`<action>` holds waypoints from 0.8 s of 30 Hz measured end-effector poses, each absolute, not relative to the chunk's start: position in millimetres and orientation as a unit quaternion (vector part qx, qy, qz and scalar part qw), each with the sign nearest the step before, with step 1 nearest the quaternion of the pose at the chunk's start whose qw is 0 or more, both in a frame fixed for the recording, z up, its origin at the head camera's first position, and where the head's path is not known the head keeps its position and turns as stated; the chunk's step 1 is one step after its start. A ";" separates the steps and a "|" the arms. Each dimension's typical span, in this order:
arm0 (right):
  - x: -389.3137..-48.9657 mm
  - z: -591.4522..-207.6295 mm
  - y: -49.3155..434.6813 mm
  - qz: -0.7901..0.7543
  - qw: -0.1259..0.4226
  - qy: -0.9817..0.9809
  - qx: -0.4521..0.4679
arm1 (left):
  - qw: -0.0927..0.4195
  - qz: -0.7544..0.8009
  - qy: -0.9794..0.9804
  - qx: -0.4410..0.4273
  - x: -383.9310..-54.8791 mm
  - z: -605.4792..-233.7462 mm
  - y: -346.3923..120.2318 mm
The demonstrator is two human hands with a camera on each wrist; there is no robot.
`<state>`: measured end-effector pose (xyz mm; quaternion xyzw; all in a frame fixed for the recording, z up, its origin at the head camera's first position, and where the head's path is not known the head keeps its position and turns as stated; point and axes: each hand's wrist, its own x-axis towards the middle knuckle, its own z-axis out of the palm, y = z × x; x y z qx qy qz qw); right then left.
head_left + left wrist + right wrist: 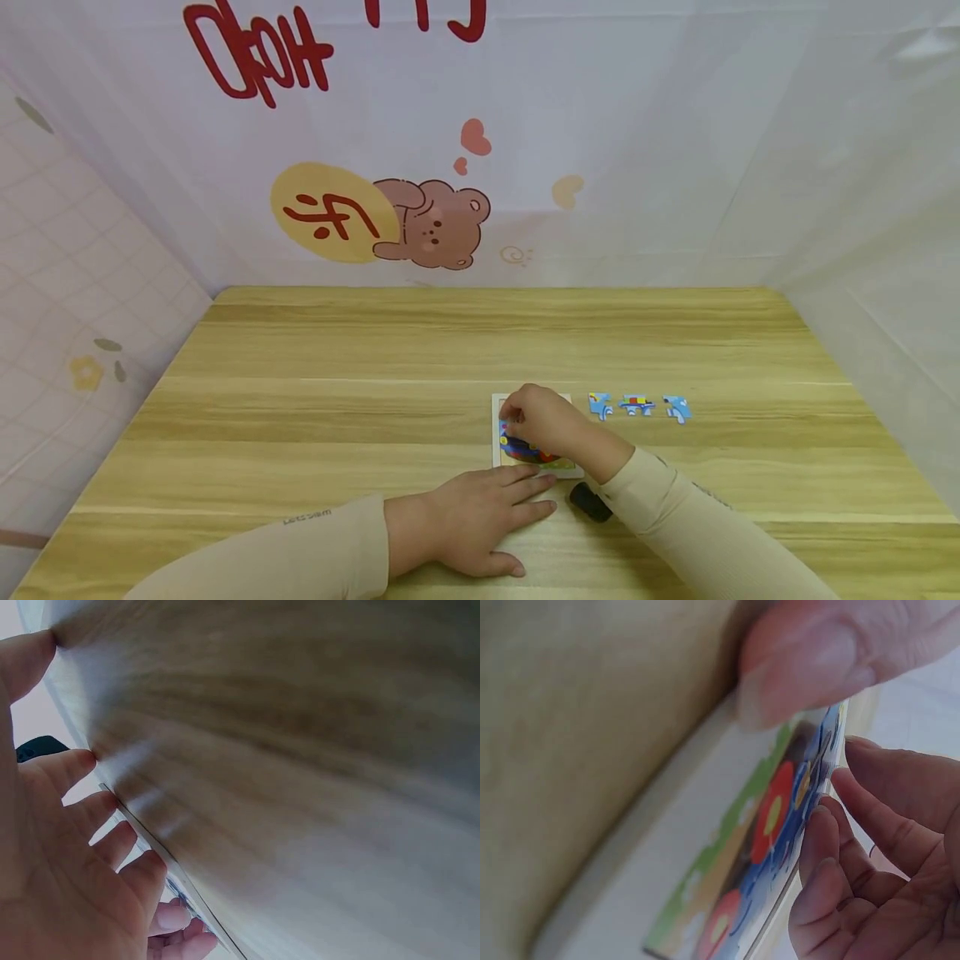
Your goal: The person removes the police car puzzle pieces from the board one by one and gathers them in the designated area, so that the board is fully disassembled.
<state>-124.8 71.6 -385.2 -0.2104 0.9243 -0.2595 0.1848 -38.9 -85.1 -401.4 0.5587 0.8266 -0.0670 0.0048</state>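
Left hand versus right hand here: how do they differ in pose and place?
The left hand has its fingers extended and spread; the right hand has its fingers bent. The left hand lies at the near edge of the puzzle board, while the right hand is over the board itself. Both are bare, below beige sleeves.

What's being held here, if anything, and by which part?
The left hand holds nothing; it lies spread at the near edge of the puzzle board. The right hand is bent over it; whether it pinches anything there cannot be told.
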 end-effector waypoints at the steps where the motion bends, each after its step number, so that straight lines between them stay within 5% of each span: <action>1: -124.9 -385.0 71.8 -0.255 0.184 0.925 -0.213 | 0.006 -0.068 0.826 0.559 -39.3 -401.2 -84.6; 24: -131.0 -385.0 70.6 -0.287 0.212 0.913 -0.198 | 0.014 -0.057 0.825 0.561 -41.5 -402.4 -84.7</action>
